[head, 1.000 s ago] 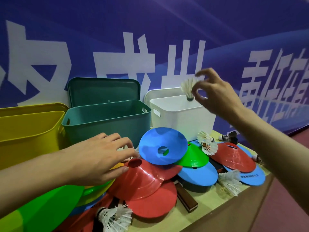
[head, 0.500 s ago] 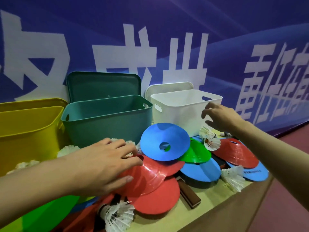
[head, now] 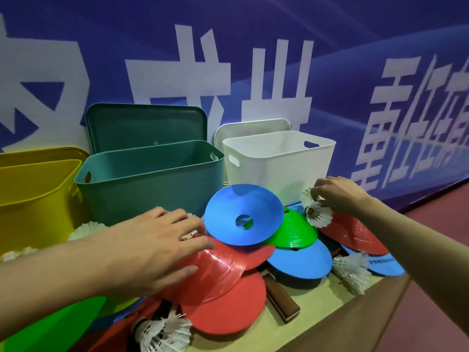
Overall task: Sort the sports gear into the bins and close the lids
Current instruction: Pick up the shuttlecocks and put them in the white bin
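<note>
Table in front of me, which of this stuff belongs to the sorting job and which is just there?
Part of the job:
- white bin, green bin, yellow bin
- green lid and white lid, propped behind
- disc cones, e.g. the blue one
- shuttlecocks, e.g. the one at the right hand
- wooden-handled paddle

Just there:
- blue banner
- red floor

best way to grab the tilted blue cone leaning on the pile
Pinch the raised upper rim of the tilted blue cone, coming from above on the bin side. It leans on the green cone with its centre hole facing you, so the top edge stands free, while the lower edge is tucked against the red cone.
</note>
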